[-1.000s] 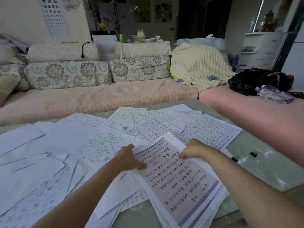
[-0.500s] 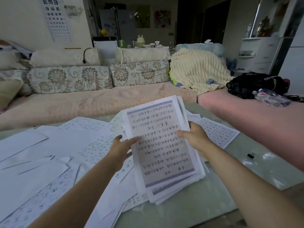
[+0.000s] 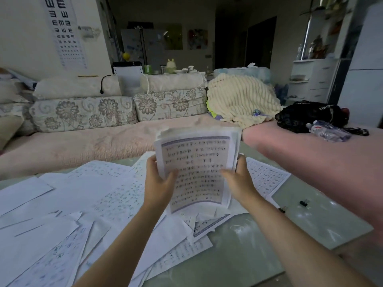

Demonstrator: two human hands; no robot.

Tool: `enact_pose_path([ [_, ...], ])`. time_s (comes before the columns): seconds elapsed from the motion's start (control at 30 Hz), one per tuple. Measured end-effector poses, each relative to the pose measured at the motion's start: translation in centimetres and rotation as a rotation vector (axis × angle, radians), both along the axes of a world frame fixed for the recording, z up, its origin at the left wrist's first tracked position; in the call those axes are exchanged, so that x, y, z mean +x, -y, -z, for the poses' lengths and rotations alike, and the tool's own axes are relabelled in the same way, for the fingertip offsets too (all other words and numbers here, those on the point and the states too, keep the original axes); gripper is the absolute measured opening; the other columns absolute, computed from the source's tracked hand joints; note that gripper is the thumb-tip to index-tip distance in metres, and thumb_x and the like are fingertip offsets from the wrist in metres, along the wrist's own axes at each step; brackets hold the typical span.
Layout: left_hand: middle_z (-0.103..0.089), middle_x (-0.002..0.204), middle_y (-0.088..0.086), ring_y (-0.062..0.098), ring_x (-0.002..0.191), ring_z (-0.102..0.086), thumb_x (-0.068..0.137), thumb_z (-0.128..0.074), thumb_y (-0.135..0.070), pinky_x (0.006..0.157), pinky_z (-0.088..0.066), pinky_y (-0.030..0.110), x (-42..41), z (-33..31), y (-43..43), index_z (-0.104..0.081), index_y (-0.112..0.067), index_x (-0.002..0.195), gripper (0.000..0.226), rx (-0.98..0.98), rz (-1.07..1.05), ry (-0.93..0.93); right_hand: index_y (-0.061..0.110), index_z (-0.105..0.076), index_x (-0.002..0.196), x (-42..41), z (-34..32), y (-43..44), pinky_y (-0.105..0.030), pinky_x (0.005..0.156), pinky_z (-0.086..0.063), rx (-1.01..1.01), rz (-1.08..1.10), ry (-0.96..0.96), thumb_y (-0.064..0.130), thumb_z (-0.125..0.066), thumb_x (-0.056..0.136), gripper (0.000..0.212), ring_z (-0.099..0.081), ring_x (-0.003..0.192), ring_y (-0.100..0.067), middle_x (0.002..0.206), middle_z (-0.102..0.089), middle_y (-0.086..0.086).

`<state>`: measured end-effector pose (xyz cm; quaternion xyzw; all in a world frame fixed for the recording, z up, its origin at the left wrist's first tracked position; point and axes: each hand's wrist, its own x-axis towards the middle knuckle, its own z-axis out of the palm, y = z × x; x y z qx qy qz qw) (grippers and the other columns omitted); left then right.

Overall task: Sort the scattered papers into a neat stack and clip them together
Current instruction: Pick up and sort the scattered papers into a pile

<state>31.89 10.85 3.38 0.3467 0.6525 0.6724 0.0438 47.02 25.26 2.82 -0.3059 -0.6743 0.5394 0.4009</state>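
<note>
Both hands held the paper stack (image 3: 196, 168) up over the table (image 3: 259, 245)

The left hand (image 3: 159, 183) gripped one side edge, thumb across the printed front sheet and fingers curled behind, and the right hand (image 3: 238, 181) did the same on the other edge. The sheets stood roughly upright above the table's middle, edges not squared up. Couldn't tell if the bottom touched the sheets below. The scattered papers (image 3: 83, 204) overlapped all over the table's left half, and two black binder clips (image 3: 304, 202) lay on its bare right side
</note>
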Motion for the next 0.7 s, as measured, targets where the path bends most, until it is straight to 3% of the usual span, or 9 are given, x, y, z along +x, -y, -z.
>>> enact_pose_path([
  [0.1, -0.058, 0.101, -0.016, -0.001, 0.089, -0.06, 0.091, -0.064, -0.015, 0.063, -0.051, 0.02, 0.2, -0.6, -0.7, -0.041, -0.03, 0.115, 0.036, -0.011, -0.014, -0.095, 0.026, -0.041, 0.12, -0.3, -0.1, -0.4, -0.031, 0.072, -0.049, -0.04, 0.039, -0.074, 0.003, -0.055, 0.093, 0.038, -0.063, 0.097, -0.013, 0.106, -0.063, 0.005],
  [0.2, -0.06, 0.101, -0.013, 0.003, 0.089, -0.062, 0.093, -0.061, -0.016, 0.062, -0.051, 0.021, 0.4, -0.2, -1.4, -0.044, -0.028, 0.115, 0.031, -0.017, -0.01, -0.029, 0.028, -0.042, 0.124, -0.8, 0.2, 0.0, -0.025, 0.07, -0.044, -0.034, -0.009, -0.017, 0.004, -0.052, 0.095, 0.039, -0.06, 0.102, -0.014, 0.105, -0.061, 0.012],
  [0.27, -0.062, 0.101, -0.006, 0.013, 0.091, -0.065, 0.092, -0.059, -0.017, 0.066, -0.055, 0.03, -0.1, 0.5, -1.7, -0.049, -0.026, 0.112, 0.024, -0.023, -0.026, 0.07, 0.028, -0.043, 0.126, -1.0, 0.3, 0.0, -0.031, 0.075, -0.048, -0.028, -0.03, 0.017, 0.006, -0.051, 0.096, 0.038, -0.059, 0.106, -0.018, 0.107, -0.061, 0.012],
  [0.33, -0.064, 0.101, -0.001, 0.019, 0.092, -0.065, 0.091, -0.055, -0.015, 0.071, -0.057, 0.039, -0.8, 1.1, -1.9, -0.053, -0.026, 0.107, 0.019, -0.037, -0.031, 0.142, 0.028, -0.048, 0.121, -1.3, -0.2, -0.3, -0.045, 0.087, -0.051, -0.03, 0.002, 0.009, 0.006, -0.048, 0.096, 0.034, -0.058, 0.097, -0.018, 0.101, -0.062, 0.01],
  [0.4, -0.064, 0.103, -0.001, 0.019, 0.093, -0.065, 0.092, -0.053, -0.014, 0.07, -0.057, 0.039, -1.1, 1.5, -2.2, -0.052, -0.025, 0.109, 0.021, -0.061, -0.011, 0.163, 0.026, -0.048, 0.12, -1.6, -0.3, -0.6, -0.046, 0.09, -0.051, -0.046, 0.006, 0.014, 0.005, -0.045, 0.096, 0.032, -0.058, 0.093, -0.02, 0.098, -0.062, 0.009],
  [0.47, -0.061, 0.104, -0.001, 0.017, 0.092, -0.063, 0.095, -0.049, -0.012, 0.063, -0.053, 0.031, -1.0, 1.8, -2.4, -0.046, -0.023, 0.113, 0.021, -0.134, 0.008, 0.153, 0.024, -0.046, 0.121, -2.0, 0.2, -0.7, -0.037, 0.078, -0.052, -0.042, -0.018, 0.077, 0.004, -0.042, 0.097, 0.031, -0.056, 0.089, -0.019, 0.1, -0.061, 0.005],
  [0.53, -0.059, 0.104, 0.002, 0.019, 0.091, -0.063, 0.096, -0.046, -0.01, 0.058, -0.054, 0.032, -1.1, 1.9, -2.6, -0.044, -0.021, 0.111, 0.018, -0.208, 0.003, 0.128, 0.02, -0.046, 0.119, -2.3, 0.7, -0.7, -0.031, 0.062, -0.044, -0.01, -0.017, 0.147, 0.003, -0.039, 0.097, 0.028, -0.051, 0.078, -0.016, 0.101, -0.06, -0.002],
  [0.63, -0.06, 0.102, 0.011, 0.031, 0.09, -0.065, 0.093, -0.045, -0.012, 0.066, -0.059, 0.053, -2.1, 0.9, -2.0, -0.044, -0.019, 0.104, 0.012, -0.245, -0.053, 0.067, 0.02, -0.048, 0.116, -3.0, 0.2, -1.2, -0.03, 0.059, -0.04, 0.005, 0.046, 0.132, 0.001, -0.039, 0.094, 0.03, -0.052, 0.072, -0.016, 0.099, -0.062, -0.004],
  [0.7, -0.06, 0.1, 0.009, 0.027, 0.086, -0.065, 0.092, -0.046, -0.015, 0.069, -0.059, 0.05, -3.0, 0.3, -1.4, -0.045, -0.017, 0.104, 0.013, -0.284, -0.077, 0.042, 0.021, -0.048, 0.114, -3.7, -0.1, -1.3, -0.031, 0.062, -0.043, -0.012, 0.054, 0.173, 0.003, -0.04, 0.093, 0.029, -0.054, 0.075, -0.017, 0.097, -0.061, -0.003],
])
